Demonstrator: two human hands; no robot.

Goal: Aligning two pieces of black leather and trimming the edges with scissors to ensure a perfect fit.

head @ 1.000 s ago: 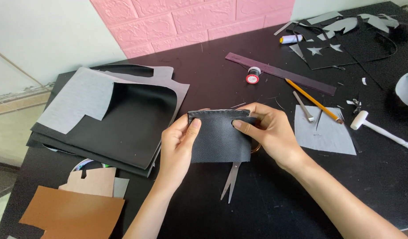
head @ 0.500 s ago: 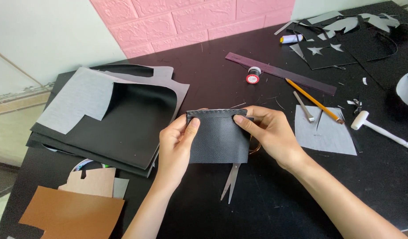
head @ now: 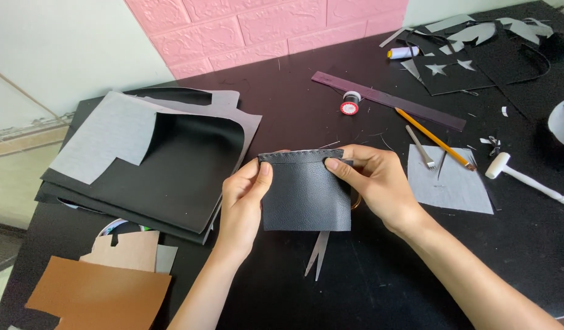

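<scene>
Both hands hold a stitched black leather piece (head: 305, 190) above the black table (head: 386, 269).

The left hand (head: 244, 197) and right hand (head: 375, 181) have their fingers clamped on its side edges; an even pinch would likely keep the seamed top edge flat. Scissors (head: 317, 252) lie mostly hidden beneath; the stitching's far side cannot be seen.

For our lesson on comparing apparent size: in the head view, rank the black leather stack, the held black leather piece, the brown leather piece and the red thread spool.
1. black leather stack
2. brown leather piece
3. held black leather piece, close to the brown piece, which the frame edge crops, so that order is unsure
4. red thread spool
</scene>
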